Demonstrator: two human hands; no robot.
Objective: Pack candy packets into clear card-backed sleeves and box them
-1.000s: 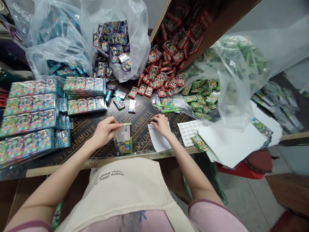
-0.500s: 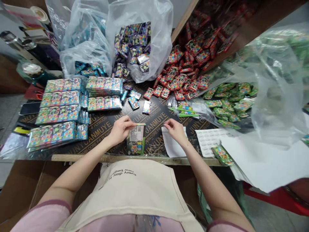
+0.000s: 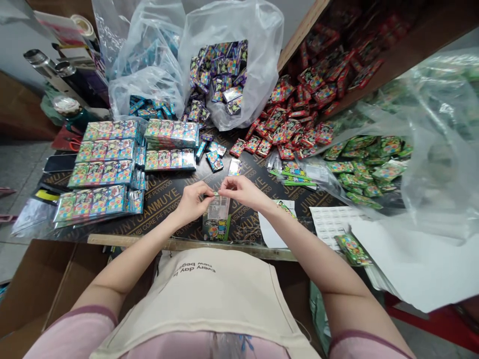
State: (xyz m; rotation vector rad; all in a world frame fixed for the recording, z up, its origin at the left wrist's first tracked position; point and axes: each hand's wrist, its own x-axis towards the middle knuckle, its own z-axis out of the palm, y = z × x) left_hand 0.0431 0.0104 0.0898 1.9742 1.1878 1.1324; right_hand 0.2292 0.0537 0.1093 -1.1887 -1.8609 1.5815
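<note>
A clear plastic packet with a green and black printed card (image 3: 216, 227) stands near the table's front edge, its printed face toward me. My left hand (image 3: 194, 202) pinches its top edge from the left. From the right, my right hand (image 3: 241, 192) reaches across with thumb and fingers closed at that same top edge. The fingers partly hide the top, so any small piece between them cannot be made out. Behind my right hand lies a small white-topped box (image 3: 235, 167). Under my right forearm is a white sheet (image 3: 270, 232) with a green printed piece on it.
Stacks of wrapped multicolour packs (image 3: 101, 172) stand at left. Behind are plastic bags with blue boxes (image 3: 149, 107) and purple boxes (image 3: 224, 67). Red boxes (image 3: 288, 124) pile up at centre right, green packets (image 3: 359, 164) farther right. A sticker sheet (image 3: 329, 224) lies at front right.
My right hand has moved left from above the white sheet to the packet's top edge, where it meets my left hand. The view has shifted slightly.
</note>
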